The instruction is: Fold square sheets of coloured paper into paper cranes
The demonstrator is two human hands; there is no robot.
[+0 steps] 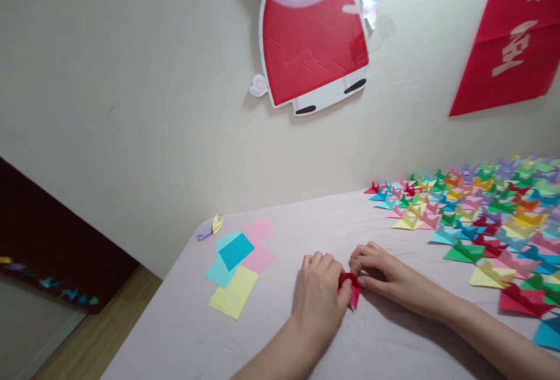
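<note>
Between my hands, low over the covered table [280, 345], is a folded piece of red origami paper [355, 295] with a pointed end facing me. My left hand [319, 289] grips it from the left, its thumb pressed on the paper and the other fingers curled. From the right, my right hand [380, 272] pinches the paper's upper right edge between thumb and fingers. Part of the red paper is hidden under the fingers. Left of my hands lie loose paper sheets: a blue one [237, 251] on light-blue ones, pink ones [259, 257] and a yellow one [234, 292].
Rows of folded paper cranes [490, 246] in many colours cover the right side. Two small folded pieces, one yellow [217, 224], one purple [204, 233], sit at the far left corner. A pig cutout [315, 48] and a red banner [507, 48] hang on the wall behind.
</note>
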